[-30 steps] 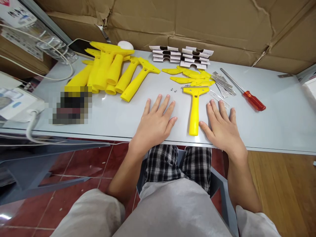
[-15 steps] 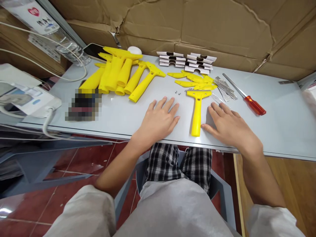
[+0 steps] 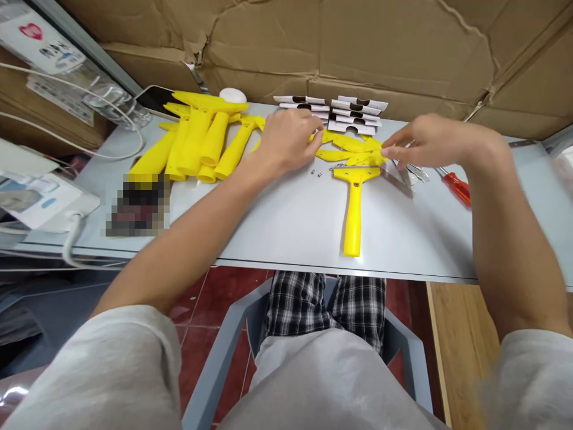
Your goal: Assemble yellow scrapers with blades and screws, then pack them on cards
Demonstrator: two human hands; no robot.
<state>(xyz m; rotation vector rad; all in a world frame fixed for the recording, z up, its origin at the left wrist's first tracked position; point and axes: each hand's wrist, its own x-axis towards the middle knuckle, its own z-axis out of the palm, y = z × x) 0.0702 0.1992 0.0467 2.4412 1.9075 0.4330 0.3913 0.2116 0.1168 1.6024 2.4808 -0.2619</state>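
Fingertips of the left hand (image 3: 290,138) are turned out of sight where it reaches over the near white cards (image 3: 356,113) and the left end of the yellow plates (image 3: 351,144), so whether they grip anything cannot be told; its fingers are curled. The right hand (image 3: 432,142) bends down at the right end of the same plates, fingertips near the thumb, and whether they pinch something is unclear. It covers part of the metal blades (image 3: 419,173), one slanting out beneath it, and hides most of the shaft of the red-handled screwdriver (image 3: 459,190). Between the hands, nearer the front edge of the table (image 3: 268,227), the yellow scraper (image 3: 353,218) lies untouched, handle toward the person, two small screws (image 3: 319,174) to its left. Yellow handles (image 3: 201,134) lie heaped, the rightmost partly blocked by the left hand, the pile partly hiding a dark-screened device (image 3: 154,98). Pixel blocks mask a dark object (image 3: 139,203) beside them. A bottle (image 3: 45,42) is cut off at upper left; cardboard (image 3: 380,48) stands along the back.
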